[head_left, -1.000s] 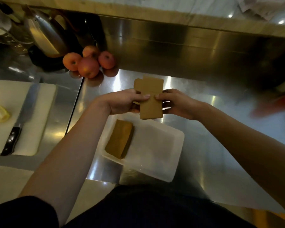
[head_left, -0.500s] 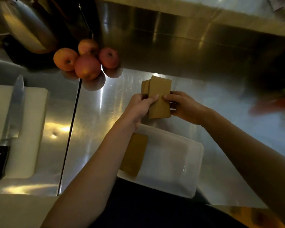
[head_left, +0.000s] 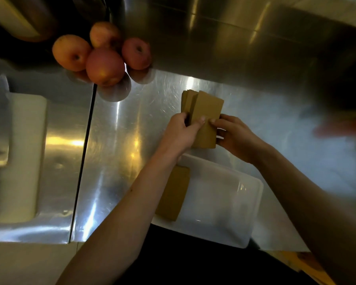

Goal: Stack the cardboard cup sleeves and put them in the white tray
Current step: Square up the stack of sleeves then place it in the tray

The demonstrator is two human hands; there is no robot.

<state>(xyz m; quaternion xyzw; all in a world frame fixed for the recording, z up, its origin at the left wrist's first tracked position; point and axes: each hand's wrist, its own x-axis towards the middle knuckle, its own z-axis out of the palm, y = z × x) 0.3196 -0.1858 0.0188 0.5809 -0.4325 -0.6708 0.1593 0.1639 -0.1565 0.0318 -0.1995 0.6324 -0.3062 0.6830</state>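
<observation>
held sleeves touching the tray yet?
Apart. The head view shows the held sleeves pinched between left hand and right hand beyond the white tray's far edge, steel counter visible between them.

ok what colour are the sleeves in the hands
Plain tan cardboard brown sleeves, no print visible; seen in the head view.

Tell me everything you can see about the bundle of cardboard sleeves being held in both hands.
The bundle of sleeves is flat brown cardboard, several pieces fanned unevenly, with the back ones poking out at the upper left. It is held above the steel counter, just beyond the white tray. The left hand pinches its left edge and the right hand its right, thumbs on the front face.
</observation>
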